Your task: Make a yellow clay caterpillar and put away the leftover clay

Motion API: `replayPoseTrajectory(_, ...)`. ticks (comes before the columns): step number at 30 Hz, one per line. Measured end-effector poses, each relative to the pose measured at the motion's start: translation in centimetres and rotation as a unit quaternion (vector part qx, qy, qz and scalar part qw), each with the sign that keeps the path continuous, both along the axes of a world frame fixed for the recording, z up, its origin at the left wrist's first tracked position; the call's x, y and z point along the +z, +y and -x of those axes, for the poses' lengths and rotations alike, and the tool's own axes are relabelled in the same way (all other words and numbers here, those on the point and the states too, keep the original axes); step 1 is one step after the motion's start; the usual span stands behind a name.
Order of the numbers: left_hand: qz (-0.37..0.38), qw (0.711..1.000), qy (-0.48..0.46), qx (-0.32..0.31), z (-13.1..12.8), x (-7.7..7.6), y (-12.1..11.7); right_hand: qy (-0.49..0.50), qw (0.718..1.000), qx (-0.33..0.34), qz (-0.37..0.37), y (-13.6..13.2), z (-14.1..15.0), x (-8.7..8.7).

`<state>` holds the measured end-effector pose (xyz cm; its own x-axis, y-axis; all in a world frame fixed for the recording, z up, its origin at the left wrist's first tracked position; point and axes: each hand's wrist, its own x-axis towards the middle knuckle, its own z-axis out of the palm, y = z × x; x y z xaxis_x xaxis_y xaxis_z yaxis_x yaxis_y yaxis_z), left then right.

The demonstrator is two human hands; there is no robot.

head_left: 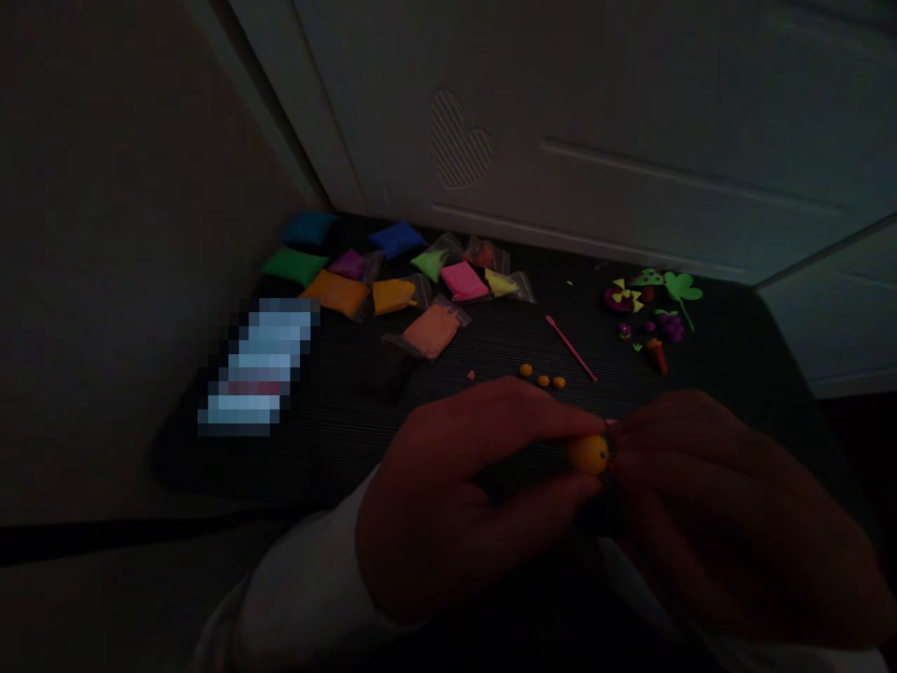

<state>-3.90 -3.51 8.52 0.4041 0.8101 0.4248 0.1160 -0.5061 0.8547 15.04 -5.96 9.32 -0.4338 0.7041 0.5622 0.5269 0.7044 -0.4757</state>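
Note:
A yellow clay ball (589, 453) sits between my left hand (462, 495) and my right hand (729, 523), held in the fingertips of both. A dark piece under the ball is hard to make out in the dim light. A short way beyond my fingers lie several small orange clay bits (543, 379). Farther up, a thin pink plastic clay tool (571, 348) rests on the dark table (350, 421).
Several coloured clay packets (392, 290) lie at the back left, and finished clay and foam shapes (651, 308) at the back right. A pixelated pale packet (259, 365) lies at the left. A white panelled door (561, 121) stands behind the table.

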Motion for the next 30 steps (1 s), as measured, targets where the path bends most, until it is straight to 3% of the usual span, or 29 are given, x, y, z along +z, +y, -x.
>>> replayPoseTrajectory(19, 0.036, 0.999, -0.007, -0.008, -0.14, 0.30, 0.07, -0.003, 0.999, 0.012, -0.048, 0.38, 0.14, 0.33)
replayPoseTrajectory(30, 0.066, 0.998, -0.018, -0.005, -0.23, 0.14, -0.05, -0.003, 0.999, 0.014, -0.029, 0.47, 0.17, 0.12)
